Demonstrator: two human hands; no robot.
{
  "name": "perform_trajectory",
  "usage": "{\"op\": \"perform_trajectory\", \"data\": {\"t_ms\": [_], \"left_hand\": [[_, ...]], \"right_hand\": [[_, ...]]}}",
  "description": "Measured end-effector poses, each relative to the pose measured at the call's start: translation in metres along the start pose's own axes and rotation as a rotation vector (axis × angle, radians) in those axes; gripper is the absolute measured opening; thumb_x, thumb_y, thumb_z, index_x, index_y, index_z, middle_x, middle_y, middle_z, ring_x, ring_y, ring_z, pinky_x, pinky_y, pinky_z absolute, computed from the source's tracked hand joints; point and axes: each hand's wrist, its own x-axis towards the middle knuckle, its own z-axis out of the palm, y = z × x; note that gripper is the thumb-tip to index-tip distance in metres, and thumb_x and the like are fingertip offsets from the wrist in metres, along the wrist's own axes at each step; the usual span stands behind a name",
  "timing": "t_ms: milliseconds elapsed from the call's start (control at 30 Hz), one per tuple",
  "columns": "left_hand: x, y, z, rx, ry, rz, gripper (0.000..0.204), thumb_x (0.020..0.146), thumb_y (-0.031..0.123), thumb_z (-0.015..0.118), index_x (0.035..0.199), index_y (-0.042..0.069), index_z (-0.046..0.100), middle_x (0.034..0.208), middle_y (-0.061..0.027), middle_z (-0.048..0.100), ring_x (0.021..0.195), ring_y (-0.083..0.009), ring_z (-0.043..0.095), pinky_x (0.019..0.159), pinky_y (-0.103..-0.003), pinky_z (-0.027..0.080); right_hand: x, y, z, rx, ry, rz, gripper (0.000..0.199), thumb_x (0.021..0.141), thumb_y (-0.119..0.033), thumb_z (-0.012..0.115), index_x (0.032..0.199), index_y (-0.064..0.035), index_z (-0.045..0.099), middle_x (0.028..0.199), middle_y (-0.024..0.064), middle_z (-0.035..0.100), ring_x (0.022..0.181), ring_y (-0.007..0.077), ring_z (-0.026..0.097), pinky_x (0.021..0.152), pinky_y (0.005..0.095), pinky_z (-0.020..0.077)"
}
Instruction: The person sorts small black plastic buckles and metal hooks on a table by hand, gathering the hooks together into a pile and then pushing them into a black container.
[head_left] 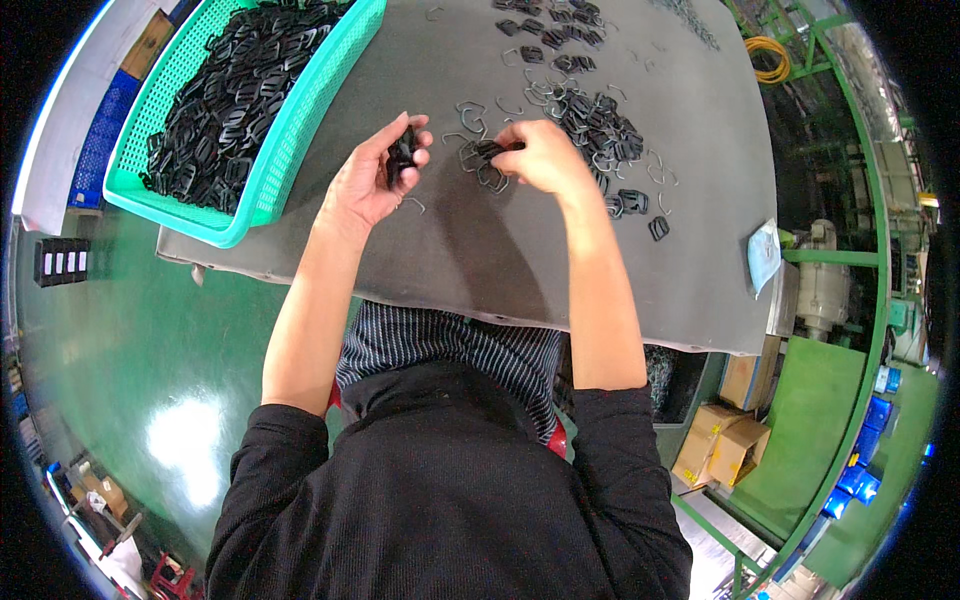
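Here the left hand (372,180) is curling its fingers and thumb around a small clutch of black plastic buckles (401,155), while the right hand (545,158) is apparently pinching a dark buckle (488,149), its fingertips partly hidden. Just beneath that pinch, bent wire hooks (490,178) are lying tangled, so a careless lift could be dragging one along or pricking a finger. A loose hook (414,204) is resting at four o'clock from the left hand, easily swept by the wrist. At two o'clock from the right hand, a heap of buckles (600,130) is mixing with more hooks, and a blind grab might be bringing up the wrong piece. At ten o'clock from the left hand, the green basket (300,125) is brimming with buckles; a stray hook tossed there would be vanishing among them.
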Motion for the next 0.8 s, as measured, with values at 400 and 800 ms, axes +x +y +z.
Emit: {"op": "perform_trajectory", "data": {"t_ms": [400,800], "left_hand": [[0.012,-0.080,0.071,0.762,-0.228,-0.167,0.020,0.084,0.025,0.064,0.094,0.008,0.061,0.066,0.0004,0.057,0.052,-0.0091,0.054,0.040,-0.022,0.035],[0.086,-0.087,0.068,1.137,0.106,0.113,0.039,0.084,0.023,0.065,0.119,0.007,0.058,0.083,-0.0047,0.063,0.053,-0.0075,0.052,0.044,-0.023,0.040]], "right_hand": [[-0.095,0.119,-0.062,0.360,0.481,0.348,0.033,0.071,-0.014,0.068,0.103,-0.0078,0.066,0.076,0.0062,0.064,0.069,0.0161,0.061,0.063,0.0298,0.0483],[-0.080,0.108,-0.021,0.029,0.756,0.240,0.023,0.075,-0.023,0.067,0.096,-0.0123,0.069,0.092,0.0091,0.067,0.085,0.0249,0.063,0.076,0.0350,0.0482]]}}
